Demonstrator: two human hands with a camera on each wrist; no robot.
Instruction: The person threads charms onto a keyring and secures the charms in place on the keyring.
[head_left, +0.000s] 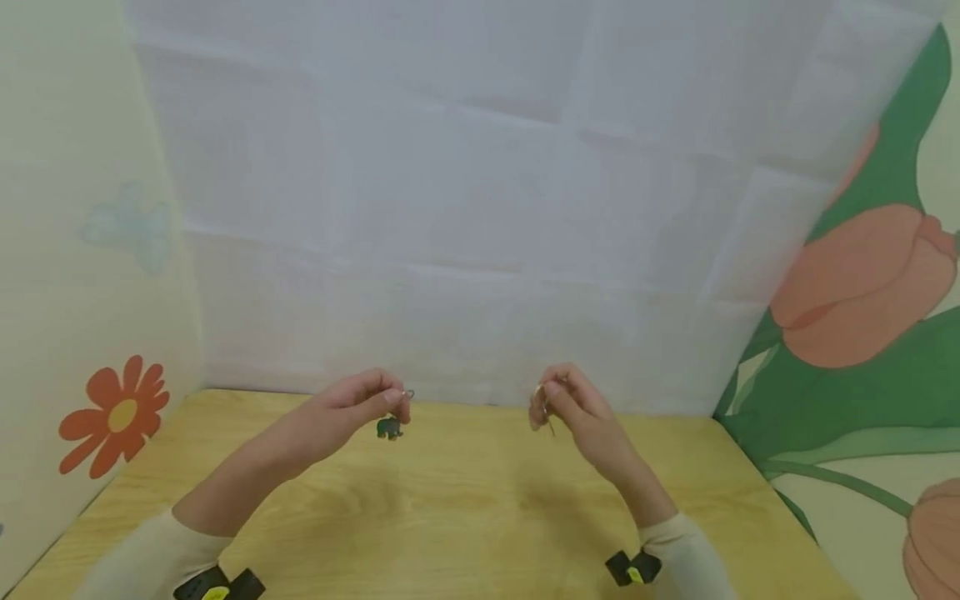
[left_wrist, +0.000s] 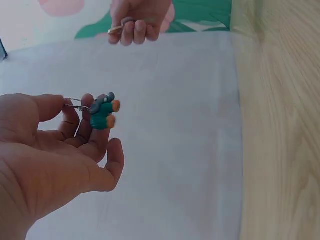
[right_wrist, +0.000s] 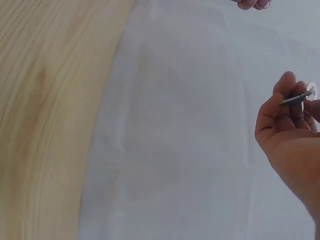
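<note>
hands (head_left: 358,406) (head_left: 579,408) apart, elephant charm (head_left: 389,428) held left, ring (right_wrist: 311,84) right

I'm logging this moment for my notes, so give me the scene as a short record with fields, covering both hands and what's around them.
Left hand: left hand pinches the loop of a small elephant charm
Charm position: hanging below the fingers
Right hand: right hand holds a small ring with a thin flat piece, too small to identify
Hands: apart, above the table
Table: light wood
Backdrop: creased white sheet
Side walls: red-orange flower left, pink tulip right
</note>
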